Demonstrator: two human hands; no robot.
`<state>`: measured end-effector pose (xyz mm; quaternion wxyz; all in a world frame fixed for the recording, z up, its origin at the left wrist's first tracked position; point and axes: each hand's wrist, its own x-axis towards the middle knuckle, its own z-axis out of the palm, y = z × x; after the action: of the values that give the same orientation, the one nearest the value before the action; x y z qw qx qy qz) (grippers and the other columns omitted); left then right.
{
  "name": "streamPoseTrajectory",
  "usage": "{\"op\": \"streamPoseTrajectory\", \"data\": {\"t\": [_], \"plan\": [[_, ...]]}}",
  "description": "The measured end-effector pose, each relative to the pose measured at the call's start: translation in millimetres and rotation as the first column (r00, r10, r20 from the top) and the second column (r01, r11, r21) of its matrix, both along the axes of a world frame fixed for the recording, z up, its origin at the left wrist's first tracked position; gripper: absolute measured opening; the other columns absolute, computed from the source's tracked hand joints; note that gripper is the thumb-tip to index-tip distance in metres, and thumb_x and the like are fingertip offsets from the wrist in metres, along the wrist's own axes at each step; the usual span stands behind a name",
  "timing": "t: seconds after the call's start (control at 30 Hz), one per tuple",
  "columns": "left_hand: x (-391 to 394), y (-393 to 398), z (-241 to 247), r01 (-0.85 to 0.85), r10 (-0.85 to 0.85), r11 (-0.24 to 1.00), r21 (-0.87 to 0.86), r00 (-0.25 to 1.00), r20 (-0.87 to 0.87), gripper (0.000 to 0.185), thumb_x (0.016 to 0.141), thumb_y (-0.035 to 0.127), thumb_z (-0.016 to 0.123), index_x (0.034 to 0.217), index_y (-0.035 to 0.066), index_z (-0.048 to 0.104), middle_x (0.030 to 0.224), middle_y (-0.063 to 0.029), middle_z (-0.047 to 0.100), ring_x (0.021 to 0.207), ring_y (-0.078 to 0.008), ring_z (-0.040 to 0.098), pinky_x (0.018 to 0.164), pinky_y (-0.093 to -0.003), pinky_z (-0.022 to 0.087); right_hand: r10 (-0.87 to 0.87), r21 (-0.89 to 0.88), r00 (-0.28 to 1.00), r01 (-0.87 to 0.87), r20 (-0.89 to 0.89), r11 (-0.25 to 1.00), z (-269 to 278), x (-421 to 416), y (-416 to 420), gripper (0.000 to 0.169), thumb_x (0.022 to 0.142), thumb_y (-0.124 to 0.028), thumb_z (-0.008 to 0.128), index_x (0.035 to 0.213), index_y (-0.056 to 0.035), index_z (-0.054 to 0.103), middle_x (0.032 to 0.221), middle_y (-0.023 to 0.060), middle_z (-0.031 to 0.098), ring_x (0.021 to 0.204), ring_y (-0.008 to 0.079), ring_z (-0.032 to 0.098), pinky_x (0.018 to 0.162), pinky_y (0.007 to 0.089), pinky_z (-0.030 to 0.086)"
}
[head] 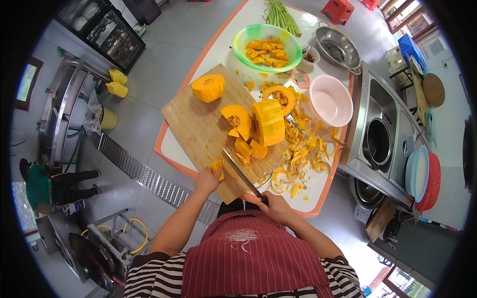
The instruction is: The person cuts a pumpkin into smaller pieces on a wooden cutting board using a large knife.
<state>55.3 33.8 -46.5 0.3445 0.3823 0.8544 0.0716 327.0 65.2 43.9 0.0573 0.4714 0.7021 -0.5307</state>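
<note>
My left hand (207, 181) grips a wedge of peeled pumpkin (217, 168) at the near left part of the wooden cutting board (203, 136). In my right hand (275, 205) is the black handle of a kitchen knife (244, 176), its blade lying across the board's near end, pointing away and left. Beyond the blade are smaller pumpkin wedges (243, 148), a cut pumpkin half with seeds (238, 120) and a large upright pumpkin piece (269, 123). Another pumpkin chunk (208, 88) sits at the board's far left. A seeded pumpkin piece (280, 97) rests behind the large one.
Pumpkin peelings (298, 149) and a peeler (296, 124) lie right of the board. Farther off stand a green bowl (238, 56) of pumpkin cubes, a pink basin (331, 100), a steel pan (338, 46) and green stalks (281, 16). A sink (376, 97) adjoins the right. Another person (56, 186) stands at left.
</note>
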Motion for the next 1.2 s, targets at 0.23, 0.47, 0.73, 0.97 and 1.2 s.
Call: {"op": "streamPoseTrajectory", "data": {"t": [0.23,0.47,0.73,0.97,1.2], "plan": [[-19.1,1.5,-26.6,-0.146,0.147,0.989,-0.010,0.982,0.119,0.045,0.083,0.038,0.061,0.091,-0.006,0.061,0.089,-0.0277,0.065,0.085,-0.0400,0.065,0.071,-0.0457,0.051,-0.121,0.025,0.988,0.124,-0.096,0.992,-13.1,-44.1,-18.5,0.033,0.090,-0.029,0.057,0.103,0.0013,0.052,0.082,0.0270,0.064,0.080,0.0442,0.062,0.071,0.0494,0.049],[-22.0,10.0,-48.1,-0.148,0.147,0.989,0.022,0.987,0.059,0.042,0.085,0.032,0.061,0.098,-0.007,0.057,0.084,-0.0262,0.066,0.079,-0.0398,0.067,0.070,-0.0437,0.052,0.011,0.059,0.998,-0.007,-0.063,0.998,-12.4,-49.8,-26.8,0.032,0.089,-0.025,0.058,0.096,0.0050,0.049,0.079,0.0280,0.062,0.081,0.0440,0.061,0.072,0.0495,0.049],[-15.2,19.1,-20.1,-0.303,0.297,0.952,-0.041,0.887,0.353,0.024,0.086,0.014,0.054,0.084,-0.010,0.055,0.064,-0.0192,0.062,0.048,-0.0242,0.063,0.040,-0.0339,0.046,0.015,-0.069,0.999,-0.018,-0.044,0.997,-17.3,-55.5,-11.1,0.033,0.089,-0.026,0.058,0.101,0.0043,0.052,0.085,0.0288,0.063,0.083,0.0445,0.061,0.075,0.0489,0.049],[-10.0,17.2,-18.2,-0.309,0.251,0.950,0.042,0.838,0.484,0.018,0.085,0.006,0.045,0.079,-0.009,0.054,0.059,-0.0144,0.059,0.042,-0.0212,0.060,0.036,-0.0322,0.044,-0.106,-0.032,0.993,0.104,-0.053,0.994,-56.3,-71.2,-23.7,0.034,0.089,-0.029,0.057,0.098,0.0039,0.054,0.085,0.0295,0.063,0.083,0.0453,0.061,0.074,0.0488,0.049],[-14.7,-11.1,-47.4,-0.404,0.312,0.907,0.115,0.831,0.461,0.022,0.084,0.010,0.051,0.096,-0.008,0.051,0.084,-0.0183,0.062,0.071,-0.0216,0.064,0.054,-0.0325,0.051,-0.206,0.080,0.979,0.205,0.001,0.975,-39.5,10.0,-15.3,0.035,0.086,-0.033,0.062,0.107,-0.0038,0.059,0.086,0.0234,0.065,0.082,0.0410,0.064,0.072,0.0464,0.051]]}}
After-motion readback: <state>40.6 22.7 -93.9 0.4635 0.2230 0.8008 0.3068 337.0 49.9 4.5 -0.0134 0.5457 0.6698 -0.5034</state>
